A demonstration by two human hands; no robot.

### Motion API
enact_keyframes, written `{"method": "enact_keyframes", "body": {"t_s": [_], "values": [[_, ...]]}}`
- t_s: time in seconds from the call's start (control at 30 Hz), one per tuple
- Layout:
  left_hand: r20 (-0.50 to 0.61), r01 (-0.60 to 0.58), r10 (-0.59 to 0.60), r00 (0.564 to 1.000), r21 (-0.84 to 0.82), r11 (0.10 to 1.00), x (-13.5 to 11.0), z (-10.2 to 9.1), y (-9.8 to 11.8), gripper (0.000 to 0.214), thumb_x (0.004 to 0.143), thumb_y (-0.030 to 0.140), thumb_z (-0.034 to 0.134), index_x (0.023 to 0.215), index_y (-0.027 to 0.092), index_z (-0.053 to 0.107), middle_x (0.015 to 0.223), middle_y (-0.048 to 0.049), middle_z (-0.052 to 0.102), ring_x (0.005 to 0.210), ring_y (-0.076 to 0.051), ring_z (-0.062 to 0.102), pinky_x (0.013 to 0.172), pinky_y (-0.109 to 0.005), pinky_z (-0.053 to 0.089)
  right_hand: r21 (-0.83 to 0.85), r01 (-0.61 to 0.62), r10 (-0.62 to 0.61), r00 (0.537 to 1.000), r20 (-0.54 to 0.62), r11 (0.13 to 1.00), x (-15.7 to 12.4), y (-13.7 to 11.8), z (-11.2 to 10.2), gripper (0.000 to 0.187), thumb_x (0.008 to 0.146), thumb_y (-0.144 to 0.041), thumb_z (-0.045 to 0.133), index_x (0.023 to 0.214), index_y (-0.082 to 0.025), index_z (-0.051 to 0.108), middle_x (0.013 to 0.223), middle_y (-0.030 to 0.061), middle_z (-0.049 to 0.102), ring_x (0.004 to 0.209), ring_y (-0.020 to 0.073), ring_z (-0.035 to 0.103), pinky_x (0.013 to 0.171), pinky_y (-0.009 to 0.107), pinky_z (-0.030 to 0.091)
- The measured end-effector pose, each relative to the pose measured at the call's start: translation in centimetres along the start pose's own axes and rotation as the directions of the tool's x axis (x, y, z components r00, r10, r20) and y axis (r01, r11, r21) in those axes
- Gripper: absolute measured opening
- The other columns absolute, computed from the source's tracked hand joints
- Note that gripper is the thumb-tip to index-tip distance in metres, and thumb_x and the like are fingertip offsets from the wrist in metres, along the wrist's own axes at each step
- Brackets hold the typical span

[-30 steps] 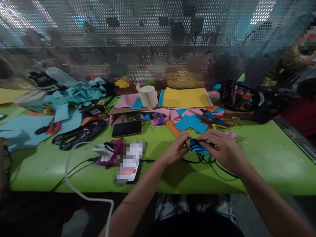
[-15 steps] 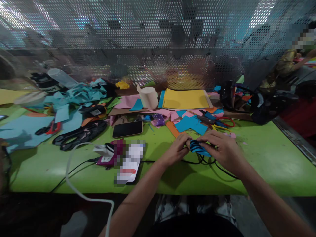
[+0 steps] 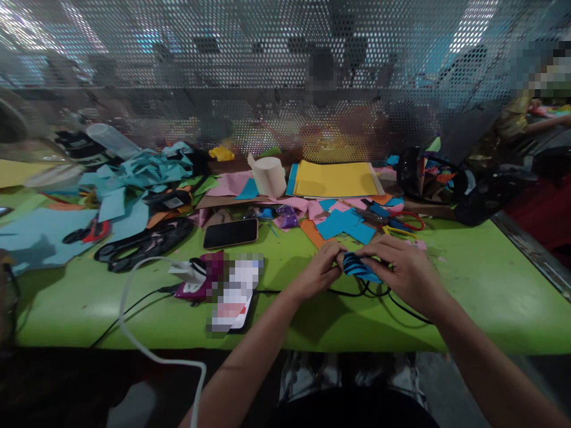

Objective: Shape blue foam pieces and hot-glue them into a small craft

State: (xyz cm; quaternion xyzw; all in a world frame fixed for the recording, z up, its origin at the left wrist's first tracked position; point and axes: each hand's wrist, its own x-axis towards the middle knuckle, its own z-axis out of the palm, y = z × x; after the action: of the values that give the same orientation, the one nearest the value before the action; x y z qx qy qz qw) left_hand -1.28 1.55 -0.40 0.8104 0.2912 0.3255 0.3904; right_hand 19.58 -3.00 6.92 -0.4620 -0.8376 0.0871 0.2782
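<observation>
Between my two hands, above the front of the green table, is a folded blue paper piece (image 3: 362, 270) with dark gaps between its layers. My left hand (image 3: 322, 268) pinches its left end, fingers closed. My right hand (image 3: 399, 270) grips the right side and top edge with thumb and curled fingers. Parts of the paper are hidden behind the fingers. Just beyond my hands lie loose blue paper pieces (image 3: 345, 224) on an orange sheet (image 3: 311, 233). A black cable (image 3: 408, 310) runs on the table beneath my hands.
To the left are a lit phone (image 3: 236, 294), a purple power adapter (image 3: 203, 279), a dark phone (image 3: 231, 233) and black scissors-like handles (image 3: 145, 242). Behind stand a white roll (image 3: 269, 177) and yellow sheets (image 3: 338, 178), before a perforated metal screen (image 3: 250, 71). Red-handled pliers (image 3: 413, 220) lie right.
My hands and the blue paper stay nearly in place, the layers shifting barely if at all. At the far right, another person's arm has moved slightly.
</observation>
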Motion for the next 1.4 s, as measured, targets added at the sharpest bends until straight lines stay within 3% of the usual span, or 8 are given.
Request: {"method": "enact_keyframes", "body": {"t_s": [0.4, 0.7, 1.0, 1.13, 1.4], "values": [[-0.01, -0.015, 0.015, 1.0, 0.019, 1.0, 0.0, 0.0, -0.2, 0.03, 0.079, 0.006, 0.046, 0.106, 0.019, 0.05, 0.106, -0.0077, 0.054, 0.107, -0.022, 0.049, 0.097, -0.038, 0.042, -0.024, 0.024, -0.024, 1.0, -0.017, 0.999, 0.0, 0.1, 0.3, 0.016, 0.096, -0.023, 0.055, 0.103, -0.022, 0.069, 0.096, 0.0055, 0.072, 0.086, 0.0195, 0.067, 0.074, 0.031, 0.049], [-0.006, 0.0, 0.0, 1.0, 0.031, 1.0, 0.1, 0.2, -0.3, 0.032, 0.078, 0.008, 0.046, 0.107, 0.02, 0.051, 0.106, -0.0075, 0.054, 0.108, -0.023, 0.048, 0.098, -0.039, 0.041, -0.086, 0.048, -0.044, 0.998, 0.05, 0.995, 1.1, 0.0, -0.2, 0.014, 0.095, -0.024, 0.055, 0.092, -0.021, 0.069, 0.089, 0.0041, 0.069, 0.08, 0.0181, 0.065, 0.07, 0.029, 0.045], [0.04, 0.043, -0.044, 0.998, 0.028, 0.999, 0.1, -0.1, 0.4, 0.027, 0.077, 0.009, 0.046, 0.101, 0.021, 0.049, 0.1, -0.0055, 0.052, 0.101, -0.021, 0.047, 0.096, -0.037, 0.041, -0.246, 0.251, -0.211, 0.961, 0.176, 0.936, 2.3, 0.3, -1.1, 0.012, 0.092, -0.018, 0.057, 0.094, -0.02, 0.069, 0.088, 0.0041, 0.067, 0.079, 0.0173, 0.061, 0.064, 0.029, 0.035], [0.042, 0.085, -0.085, 0.996, 0.001, 0.996, 0.0, -0.3, 1.1, 0.02, 0.077, 0.008, 0.046, 0.093, 0.021, 0.048, 0.096, -0.0046, 0.052, 0.099, -0.021, 0.047, 0.094, -0.037, 0.042, -0.268, 0.298, -0.254, 0.949, 0.187, 0.916, 2.6, 0.0, -1.3, 0.012, 0.092, -0.016, 0.057, 0.095, -0.021, 0.068, 0.085, 0.0033, 0.066, 0.079, 0.0173, 0.06, 0.064, 0.029, 0.034], [0.044, 0.105, -0.101, 0.994, -0.122, 0.987, -0.2, -0.2, 1.0, 0.014, 0.083, 0.013, 0.047, 0.095, 0.021, 0.049, 0.099, -0.0047, 0.051, 0.102, -0.021, 0.047, 0.1, -0.039, 0.041, -0.368, 0.387, -0.337, 0.921, 0.194, 0.846, 2.5, -0.3, -1.2, 0.012, 0.094, -0.018, 0.054, 0.091, -0.019, 0.066, 0.082, 0.004, 0.065, 0.072, 0.0177, 0.055, 0.065, 0.032, 0.03]]}}
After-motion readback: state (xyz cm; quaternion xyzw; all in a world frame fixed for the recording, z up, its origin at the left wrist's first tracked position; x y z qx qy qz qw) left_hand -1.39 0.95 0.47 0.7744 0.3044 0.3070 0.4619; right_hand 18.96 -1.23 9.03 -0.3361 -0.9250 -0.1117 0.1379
